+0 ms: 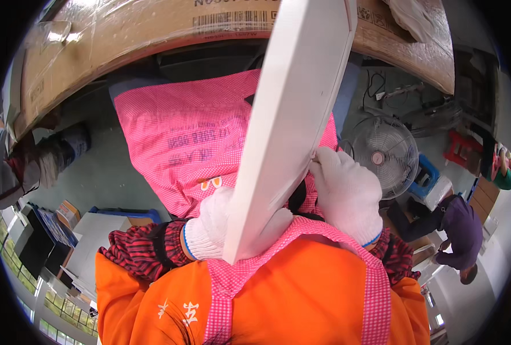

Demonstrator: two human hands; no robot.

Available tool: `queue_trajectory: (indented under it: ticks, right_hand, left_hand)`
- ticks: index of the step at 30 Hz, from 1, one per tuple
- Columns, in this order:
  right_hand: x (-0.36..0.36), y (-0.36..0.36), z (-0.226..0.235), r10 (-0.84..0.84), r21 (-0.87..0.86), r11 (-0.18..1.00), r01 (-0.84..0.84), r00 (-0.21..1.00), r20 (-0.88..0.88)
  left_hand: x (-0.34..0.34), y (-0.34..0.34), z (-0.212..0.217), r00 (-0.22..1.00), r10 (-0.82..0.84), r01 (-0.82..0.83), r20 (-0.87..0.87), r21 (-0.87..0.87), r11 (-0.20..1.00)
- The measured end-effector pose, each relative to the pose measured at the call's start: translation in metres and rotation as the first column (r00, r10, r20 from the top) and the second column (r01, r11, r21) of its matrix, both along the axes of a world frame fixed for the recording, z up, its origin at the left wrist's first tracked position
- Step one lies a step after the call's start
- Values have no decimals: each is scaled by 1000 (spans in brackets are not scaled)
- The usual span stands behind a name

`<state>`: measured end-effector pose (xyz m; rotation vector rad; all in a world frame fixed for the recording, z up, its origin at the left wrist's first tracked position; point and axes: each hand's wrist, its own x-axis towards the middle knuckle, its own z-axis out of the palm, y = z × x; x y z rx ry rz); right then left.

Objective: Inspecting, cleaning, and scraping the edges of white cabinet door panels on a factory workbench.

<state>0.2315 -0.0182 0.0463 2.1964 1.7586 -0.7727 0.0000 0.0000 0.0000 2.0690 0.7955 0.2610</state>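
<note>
A long white board [292, 109] stands tilted in front of me, running from near my chest up over the cardboard-covered table edge. My left hand [210, 225], in a white knit glove, is wrapped round its lower end, with the fingers partly hidden behind the board. At the board's right side my gloved right hand [347, 192] is closed, thumb and forefinger pinched together against the edge. Whatever small thing the pinch may hold is too small to make out. Below the board lies my pink checked apron [192, 126].
Brown cardboard [135, 43] covers the table ahead. A round floor fan [382, 156] stands to the right, near a blue stool [423, 175] and a red stool [459, 149]. A person in purple [462, 233] is at far right. Boxes [68, 214] stand at left.
</note>
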Motion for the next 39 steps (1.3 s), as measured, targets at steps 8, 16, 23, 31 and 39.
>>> queue_trajectory:
  ticks: [8,16,23,31,39]
  right_hand:
    - [-1,-6,-10,1,-9,1000,-2,997,-80]
    - [-2,-5,-5,31,-47,998,-36,994,-103]
    - [-6,-16,-12,-105,-62,993,97,985,-139]
    - [-3,-5,-3,-126,-16,992,125,980,-157]
    - [22,55,24,-45,329,897,295,802,-596]
  left_hand:
    - [16,17,14,992,89,-70,85,-203,977]
    - [16,16,8,995,0,10,97,-103,995]
    - [22,16,19,996,88,-82,2,-322,943]
    - [8,26,7,992,-43,59,117,-139,989]
    - [-143,125,3,767,617,-321,175,-729,605]
